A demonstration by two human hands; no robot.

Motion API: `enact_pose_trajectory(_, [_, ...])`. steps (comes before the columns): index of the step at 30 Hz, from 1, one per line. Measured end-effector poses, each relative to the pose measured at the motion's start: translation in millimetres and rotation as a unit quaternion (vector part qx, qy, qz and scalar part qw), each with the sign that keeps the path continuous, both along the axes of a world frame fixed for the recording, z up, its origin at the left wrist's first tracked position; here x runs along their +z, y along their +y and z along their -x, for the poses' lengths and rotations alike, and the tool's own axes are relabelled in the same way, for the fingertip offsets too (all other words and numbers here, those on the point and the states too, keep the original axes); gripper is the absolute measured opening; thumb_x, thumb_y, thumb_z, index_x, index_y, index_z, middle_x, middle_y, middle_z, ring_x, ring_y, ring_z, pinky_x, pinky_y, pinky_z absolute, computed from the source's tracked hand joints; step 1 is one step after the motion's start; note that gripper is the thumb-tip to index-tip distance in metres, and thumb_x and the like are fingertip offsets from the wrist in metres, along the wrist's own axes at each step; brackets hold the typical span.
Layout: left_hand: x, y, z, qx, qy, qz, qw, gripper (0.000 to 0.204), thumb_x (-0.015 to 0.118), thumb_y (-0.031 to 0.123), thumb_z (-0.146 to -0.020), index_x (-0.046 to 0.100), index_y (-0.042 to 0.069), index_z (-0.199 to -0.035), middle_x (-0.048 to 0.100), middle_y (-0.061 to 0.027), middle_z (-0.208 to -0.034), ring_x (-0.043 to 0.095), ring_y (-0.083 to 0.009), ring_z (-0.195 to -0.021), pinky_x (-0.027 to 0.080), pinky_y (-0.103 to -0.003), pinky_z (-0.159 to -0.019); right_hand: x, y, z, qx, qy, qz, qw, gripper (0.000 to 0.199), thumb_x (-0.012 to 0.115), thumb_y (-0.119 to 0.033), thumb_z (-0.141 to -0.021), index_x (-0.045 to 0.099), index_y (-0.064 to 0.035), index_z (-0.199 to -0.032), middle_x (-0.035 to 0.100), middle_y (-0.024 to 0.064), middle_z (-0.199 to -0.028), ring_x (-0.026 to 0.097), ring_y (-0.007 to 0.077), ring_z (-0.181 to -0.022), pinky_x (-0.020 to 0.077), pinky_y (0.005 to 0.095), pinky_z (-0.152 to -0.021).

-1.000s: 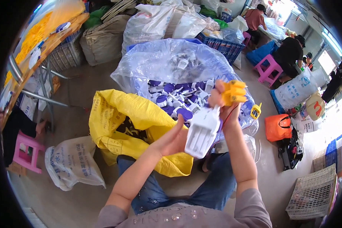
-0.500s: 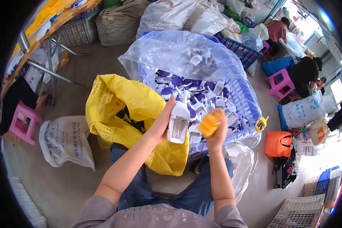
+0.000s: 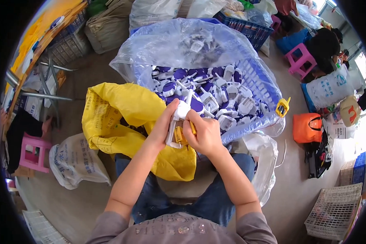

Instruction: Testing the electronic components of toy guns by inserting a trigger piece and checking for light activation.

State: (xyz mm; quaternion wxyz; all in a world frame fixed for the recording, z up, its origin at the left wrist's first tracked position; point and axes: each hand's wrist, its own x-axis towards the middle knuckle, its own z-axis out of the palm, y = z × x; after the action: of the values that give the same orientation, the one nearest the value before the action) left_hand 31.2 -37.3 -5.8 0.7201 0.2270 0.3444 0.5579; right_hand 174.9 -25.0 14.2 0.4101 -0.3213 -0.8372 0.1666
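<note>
My left hand (image 3: 162, 129) is closed around a white plastic housing (image 3: 183, 110), with its prongs pointing away from me. Against its hollow side, my right hand (image 3: 205, 133) grips a yellow plastic part (image 3: 179, 136). That part sits at or inside the hollow; my fingers hide how far in it is. Both hands are over the near edge of a blue plastic basket (image 3: 268, 83) lined with clear film. Many white-and-purple plastic pieces (image 3: 209, 87) lie heaped in it. Beside my left forearm an open yellow woven sack (image 3: 130, 97) slumps, its contents mostly in shadow.
A yellow device (image 3: 282, 107) is at the basket's right rim. On the left are a white sack (image 3: 77, 162), a pink stool (image 3: 34, 152) and a metal-legged table (image 3: 49, 40). To the right are an orange bag (image 3: 307, 128) and a pale crate (image 3: 333, 211). People sit nearby.
My right hand has brought the yellow part leftward against the white housing, where the two were apart before. The housing has tilted, and the view has shifted.
</note>
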Motion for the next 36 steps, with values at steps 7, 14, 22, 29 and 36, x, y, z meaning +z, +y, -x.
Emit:
enact_pose_trajectory(7, [0,-5,1,-0.005,0.009,0.009,1.000,0.029,0.045,0.040,-0.092,0.055,0.014,-0.098,0.057,0.0018,-0.087,0.055,-0.0082,-0.080,0.044,-0.025,-0.073,-7,-5,8,-0.030,-0.019,-0.019,0.999,0.005,0.056,-0.008,-0.075,0.052,-0.0063,-0.073,0.048,0.0088,-0.048,0.052,0.0253,-0.041,0.0399,0.0349,-0.041])
enact_pose_trajectory(14, [-13,-7,-5,0.057,0.015,0.009,0.998,0.032,0.042,0.041,-0.093,0.055,0.012,-0.100,0.056,0.0029,-0.088,0.052,-0.0079,-0.082,0.041,-0.026,-0.076,-21,0,14,-0.064,-0.006,-0.080,0.995,0.007,0.056,-0.009,-0.075,0.051,-0.0069,-0.071,0.047,0.0080,-0.047,0.050,0.0252,-0.039,0.0377,0.0353,-0.039])
enact_pose_trajectory(22, [-18,-5,-18,0.195,0.010,0.052,0.979,0.036,0.043,0.043,-0.093,0.053,0.012,-0.108,0.053,0.0017,-0.095,0.051,-0.0086,-0.088,0.040,-0.026,-0.081,-28,18,22,-0.096,0.001,-0.096,0.991,0.008,0.056,-0.010,-0.078,0.051,-0.0069,-0.072,0.047,0.0077,-0.048,0.049,0.0257,-0.040,0.0363,0.0358,-0.039])
enact_pose_trajectory(29, [-14,-3,-5,0.207,0.082,0.040,0.974,0.039,0.042,0.046,-0.093,0.052,0.012,-0.108,0.053,0.0017,-0.094,0.050,-0.0073,-0.086,0.039,-0.023,-0.076,-35,2,32,-0.085,0.098,0.116,0.985,0.013,0.052,-0.017,-0.086,0.050,-0.0044,-0.085,0.057,0.0156,-0.069,0.057,0.0348,-0.062,0.0430,0.0392,-0.055])
enact_pose_trajectory(36, [20,-5,18,0.029,0.097,-0.133,0.986,0.051,0.043,0.048,-0.092,0.048,0.008,-0.122,0.056,-0.0002,-0.104,0.052,-0.0099,-0.088,0.040,-0.024,-0.078,6,14,3,0.025,0.518,0.518,0.680,0.020,0.044,-0.024,-0.095,0.051,-0.0063,-0.102,0.055,0.0039,-0.085,0.053,0.0112,-0.063,0.0393,0.0214,-0.047])
